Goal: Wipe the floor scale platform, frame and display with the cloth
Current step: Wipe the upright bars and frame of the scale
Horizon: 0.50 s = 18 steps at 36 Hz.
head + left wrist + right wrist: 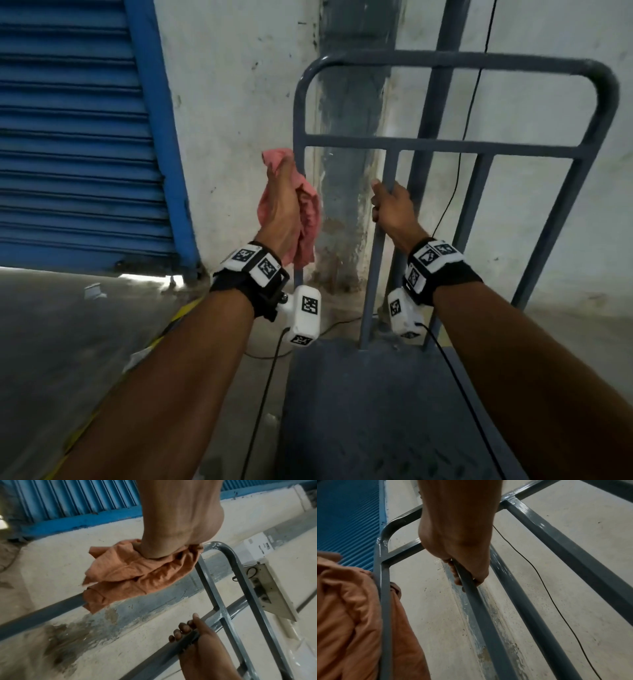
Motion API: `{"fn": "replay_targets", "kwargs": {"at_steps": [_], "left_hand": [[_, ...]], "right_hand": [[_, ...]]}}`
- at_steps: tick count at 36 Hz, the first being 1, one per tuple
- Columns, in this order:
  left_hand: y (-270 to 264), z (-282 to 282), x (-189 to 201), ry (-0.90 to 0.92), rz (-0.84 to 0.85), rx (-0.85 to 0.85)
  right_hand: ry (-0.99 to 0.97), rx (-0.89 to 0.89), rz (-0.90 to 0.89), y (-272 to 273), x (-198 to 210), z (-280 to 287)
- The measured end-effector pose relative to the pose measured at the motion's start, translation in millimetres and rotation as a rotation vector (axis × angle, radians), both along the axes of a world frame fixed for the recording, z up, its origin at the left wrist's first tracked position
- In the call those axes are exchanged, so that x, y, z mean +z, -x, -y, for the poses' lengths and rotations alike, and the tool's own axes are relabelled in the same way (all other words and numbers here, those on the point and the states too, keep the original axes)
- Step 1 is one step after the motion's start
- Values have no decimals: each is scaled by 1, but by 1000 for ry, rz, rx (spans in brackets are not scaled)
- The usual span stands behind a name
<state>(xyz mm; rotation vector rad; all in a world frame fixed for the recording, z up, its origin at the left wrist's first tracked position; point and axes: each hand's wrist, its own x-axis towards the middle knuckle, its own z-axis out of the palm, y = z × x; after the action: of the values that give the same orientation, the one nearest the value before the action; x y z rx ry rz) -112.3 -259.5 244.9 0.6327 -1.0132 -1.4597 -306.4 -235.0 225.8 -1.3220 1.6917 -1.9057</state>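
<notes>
The floor scale's grey tube frame point(479, 63) stands upright against the wall, above its dark platform point(359, 411). My left hand point(282, 202) grips a pink-orange cloth point(308, 219) bunched around the frame's left upright, just below the middle crossbar. The left wrist view shows the cloth point(137, 574) hanging in folds under the left hand point(171, 534). My right hand point(394, 209) is curled round an inner vertical bar point(479, 608), with the fingers point(453, 572) wrapped behind it. A pale housing on a bracket point(267, 586) sits on the post behind the frame.
A blue roller shutter point(68, 137) fills the left, beside a stained white wall point(233, 120). A thin black cable point(459, 171) hangs down the wall behind the frame. Paper scraps point(94, 291) and a yellow line point(164, 335) mark the concrete floor on the left.
</notes>
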Motion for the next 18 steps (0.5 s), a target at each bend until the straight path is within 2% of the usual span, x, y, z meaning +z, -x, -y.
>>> {"fn": "replay_targets", "kwargs": {"at_steps": [3, 6, 10, 13, 15, 18], "left_hand": [[1, 8, -4, 106, 53, -52], [1, 16, -27, 152, 167, -62], [-5, 14, -37, 165, 139, -95], [-3, 23, -29, 218, 111, -81], [-1, 29, -21, 197, -1, -170], [-3, 39, -6, 66, -325, -359]], "right_hand": [[29, 34, 13, 0, -2, 0], [78, 20, 46, -2, -4, 1], [142, 3, 66, -5, -7, 2], [207, -7, 69, -3, -11, 8], [228, -34, 94, -2, -14, 13], [221, -67, 125, -5, -16, 18]]}}
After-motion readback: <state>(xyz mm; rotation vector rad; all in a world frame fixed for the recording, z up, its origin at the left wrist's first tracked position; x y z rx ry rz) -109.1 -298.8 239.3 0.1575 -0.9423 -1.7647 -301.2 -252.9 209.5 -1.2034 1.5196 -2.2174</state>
